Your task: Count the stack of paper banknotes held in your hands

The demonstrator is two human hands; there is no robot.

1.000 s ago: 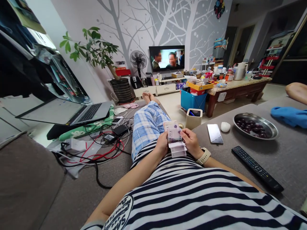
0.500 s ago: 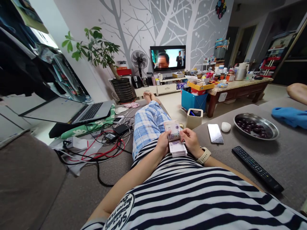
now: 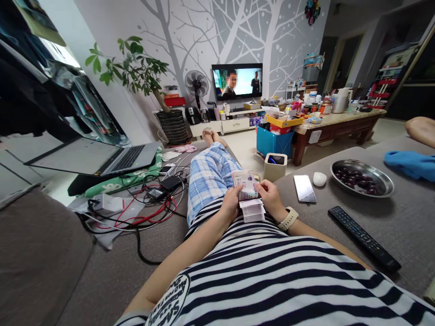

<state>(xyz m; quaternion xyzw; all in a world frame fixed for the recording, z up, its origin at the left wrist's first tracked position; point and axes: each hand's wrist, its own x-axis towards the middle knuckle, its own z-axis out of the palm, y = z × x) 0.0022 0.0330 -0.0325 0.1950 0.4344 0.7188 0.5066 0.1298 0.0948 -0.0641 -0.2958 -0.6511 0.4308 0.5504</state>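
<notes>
I lie back on a grey sofa in a striped shirt and blue plaid trousers. Both hands meet over my lap around a stack of banknotes [image 3: 245,184]. My left hand [image 3: 231,204] grips the left side of the stack, fingers closed on it. My right hand [image 3: 271,197], with a pale watch at the wrist, pinches the notes from the right, and several of them fold down toward my belly.
To my right on the sofa lie a phone [image 3: 304,188], a white pebble-like object [image 3: 320,179], a metal bowl of dark fruit [image 3: 362,178], a black remote [image 3: 363,237] and a blue cloth [image 3: 410,164]. Left: an open laptop [image 3: 102,157] and tangled cables [image 3: 142,213]. Ahead: a small bin [image 3: 275,166], a cluttered wooden table [image 3: 335,122], the television [image 3: 237,81].
The top note has bent further down under my right hand's fingers. Both hands stay in place on the stack. The television picture has changed.
</notes>
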